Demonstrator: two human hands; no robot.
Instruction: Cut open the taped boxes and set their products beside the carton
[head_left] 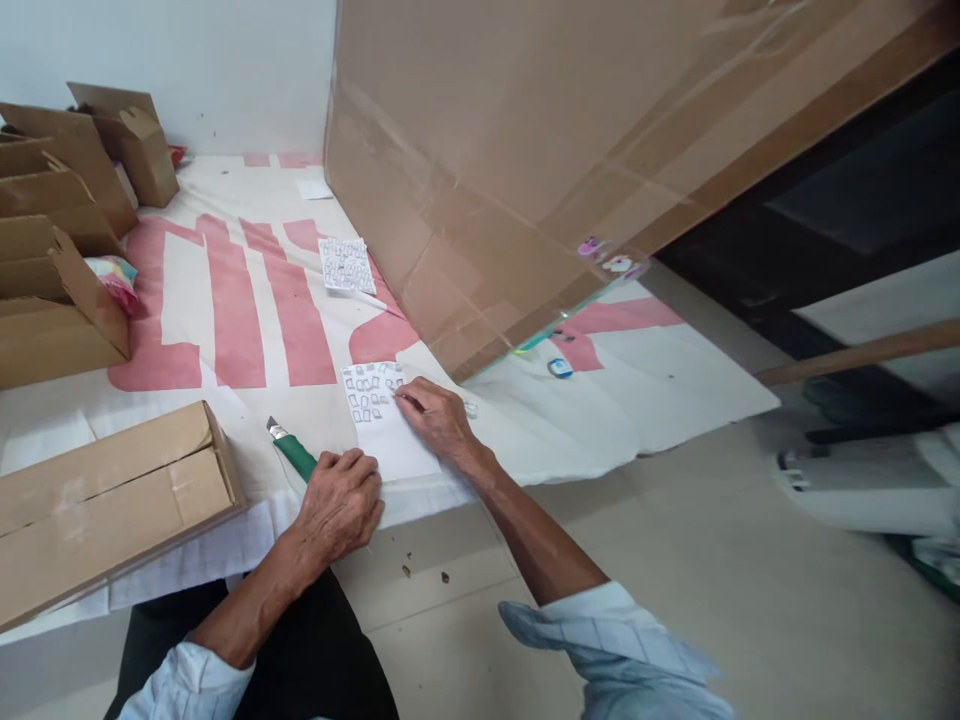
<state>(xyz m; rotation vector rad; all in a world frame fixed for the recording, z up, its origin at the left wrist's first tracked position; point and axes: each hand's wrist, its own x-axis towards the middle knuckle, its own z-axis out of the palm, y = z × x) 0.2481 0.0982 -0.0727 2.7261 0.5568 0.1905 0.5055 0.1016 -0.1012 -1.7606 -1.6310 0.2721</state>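
Observation:
A white sheet of paper [394, 450] lies near the table's front edge, its upper part covered with rows of small dark-outlined squares. My right hand [439, 415] rests over its right side, thumb and fingertips pinched together among the squares. What they pinch is too small to make out. My left hand [341, 505] is curled at the table edge by the paper's lower left corner. From under it runs the green handle of a utility knife [295, 452], blade out and pointing away to the left; the handle's rear end is hidden by the hand.
A second marked sheet [346, 265] lies farther back. A closed carton [112, 500] sits at left, with several open boxes [60, 310] behind it. A large taped cardboard panel [525, 180] slants over the right side. A small blue-and-white item [559, 368] lies beyond my right hand.

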